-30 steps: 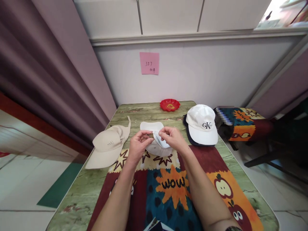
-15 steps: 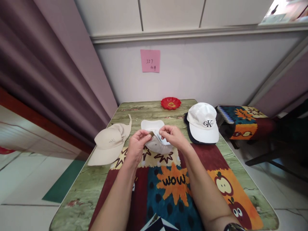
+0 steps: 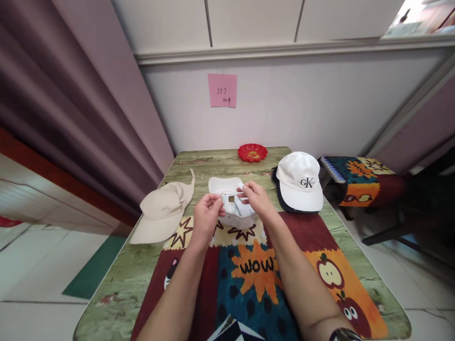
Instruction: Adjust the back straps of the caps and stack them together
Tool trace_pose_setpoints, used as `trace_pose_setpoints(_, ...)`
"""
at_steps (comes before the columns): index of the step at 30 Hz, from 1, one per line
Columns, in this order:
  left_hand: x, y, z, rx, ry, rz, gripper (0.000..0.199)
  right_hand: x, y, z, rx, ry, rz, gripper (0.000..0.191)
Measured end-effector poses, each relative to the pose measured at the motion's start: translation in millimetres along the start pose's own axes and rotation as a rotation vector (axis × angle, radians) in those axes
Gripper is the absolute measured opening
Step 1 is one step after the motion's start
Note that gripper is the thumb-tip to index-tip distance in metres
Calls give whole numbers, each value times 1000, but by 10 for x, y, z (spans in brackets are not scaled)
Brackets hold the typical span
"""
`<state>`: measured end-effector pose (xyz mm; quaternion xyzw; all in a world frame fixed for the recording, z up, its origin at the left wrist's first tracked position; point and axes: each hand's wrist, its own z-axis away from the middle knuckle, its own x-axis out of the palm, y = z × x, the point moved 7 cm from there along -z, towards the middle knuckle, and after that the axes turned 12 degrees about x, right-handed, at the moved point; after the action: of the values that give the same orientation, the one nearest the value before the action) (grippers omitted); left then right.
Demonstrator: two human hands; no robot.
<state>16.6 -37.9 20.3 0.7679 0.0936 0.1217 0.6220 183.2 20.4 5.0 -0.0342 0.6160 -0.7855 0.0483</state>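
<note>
A white cap lies crown down in the middle of the table, its brim pointing to the wall. A small brass-coloured buckle shows on its back strap, between my two hands. My left hand is closed at the cap's left edge, thumb and forefinger pressed together there. At the right edge is my right hand, its fingers curved and a little apart. Whether its fingertips touch the cap I cannot tell.
A beige cap with a loose strap lies left. On the right, a white cap with black letters rests on a dark cap. A red scalloped dish stands near the wall. A patterned mat covers the table's near part.
My fingers have come away from the strap and buckle, which now show uncovered. My left hand has shifted slightly down, and my right fingers have loosened from their pinch.
</note>
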Motion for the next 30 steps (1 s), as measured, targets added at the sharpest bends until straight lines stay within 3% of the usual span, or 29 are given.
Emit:
trace_pose_setpoints(3, 42, -60, -22, 13, -49, -110, 27, 107, 63, -12, 37, -92, -78, 19)
trace_pose_setpoints(10, 7, -154, -55, 52, -71, -153, 33, 284, -7, 49, -86, -194, -88, 24)
trace_pose_setpoints(14, 29, -26, -17, 113, -44, -48, 31, 291, -97, 108, -94, -212, -156, 27)
trace_pose_setpoints(19, 65, 23, 47, 72, 26, 126, 31, 306, -150, 171, -107, -199, -212, 29)
trace_pose_setpoints(26, -78, 117, 20, 169, 166, 145, 21, 330, -158, 208, -93, -223, -259, 33)
trace_pose_setpoints(30, -35, 117, -21, 47, 109, 390, 27, 191, -298, 272, -172, -170, -113, 27)
